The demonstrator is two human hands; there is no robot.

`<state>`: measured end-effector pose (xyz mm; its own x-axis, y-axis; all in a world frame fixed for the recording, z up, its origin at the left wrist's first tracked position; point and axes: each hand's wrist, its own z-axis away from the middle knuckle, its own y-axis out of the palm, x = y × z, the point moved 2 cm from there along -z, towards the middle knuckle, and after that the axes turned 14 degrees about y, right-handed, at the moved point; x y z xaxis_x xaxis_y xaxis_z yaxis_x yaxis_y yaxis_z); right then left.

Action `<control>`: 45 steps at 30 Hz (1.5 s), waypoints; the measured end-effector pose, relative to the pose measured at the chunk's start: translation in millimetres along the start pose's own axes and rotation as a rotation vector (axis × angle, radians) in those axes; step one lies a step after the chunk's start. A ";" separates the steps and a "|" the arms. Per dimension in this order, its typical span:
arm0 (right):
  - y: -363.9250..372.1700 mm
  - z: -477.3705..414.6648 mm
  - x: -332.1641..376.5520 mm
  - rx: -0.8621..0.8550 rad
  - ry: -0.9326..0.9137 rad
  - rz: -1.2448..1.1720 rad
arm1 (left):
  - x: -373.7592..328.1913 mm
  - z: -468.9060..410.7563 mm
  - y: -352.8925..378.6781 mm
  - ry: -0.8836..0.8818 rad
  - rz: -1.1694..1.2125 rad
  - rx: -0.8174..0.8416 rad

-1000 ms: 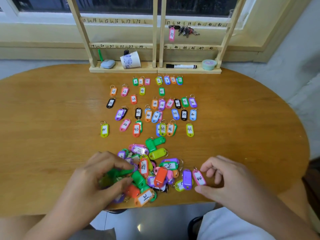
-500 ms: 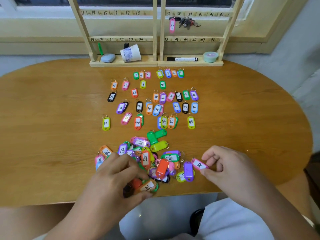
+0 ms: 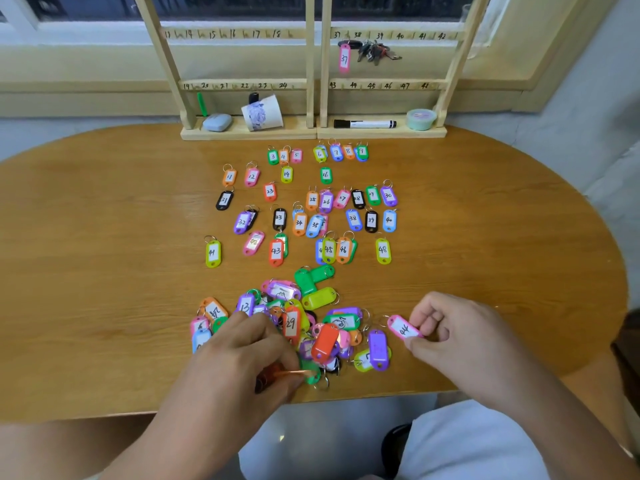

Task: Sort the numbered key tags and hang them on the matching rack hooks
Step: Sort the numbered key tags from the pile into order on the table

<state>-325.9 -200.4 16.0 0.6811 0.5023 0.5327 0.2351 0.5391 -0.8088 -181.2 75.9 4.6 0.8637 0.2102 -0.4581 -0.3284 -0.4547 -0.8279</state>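
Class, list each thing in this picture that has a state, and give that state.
Pink tag 44: pinched in the right hand.
Orange tag: pinched by the left hand at the pile.
Pink tag 37: hanging on the rack.
Key bunch: hanging on the rack.
Paper cup: lying on its side.
Marker: lying flat.

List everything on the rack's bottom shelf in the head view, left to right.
green pen → grey-blue case → paper cup on its side → black marker → pale green round tub
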 end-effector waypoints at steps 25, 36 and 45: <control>18.0 -43.4 40.5 -0.094 -0.111 -0.537 | 73.1 -55.8 -54.4 -0.502 0.487 -0.275; 35.6 -56.4 39.2 -0.278 -0.183 -0.497 | 179.7 -109.2 -72.1 -0.618 0.416 -0.396; 39.1 -55.2 39.2 -0.275 -0.175 -0.498 | 211.7 -159.3 -77.7 -0.674 0.419 -0.500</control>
<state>-251.7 -197.0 -8.5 0.3241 0.3504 0.8787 0.6841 0.5548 -0.4735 88.0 17.9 23.5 0.2567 0.3313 -0.9079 -0.2252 -0.8930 -0.3896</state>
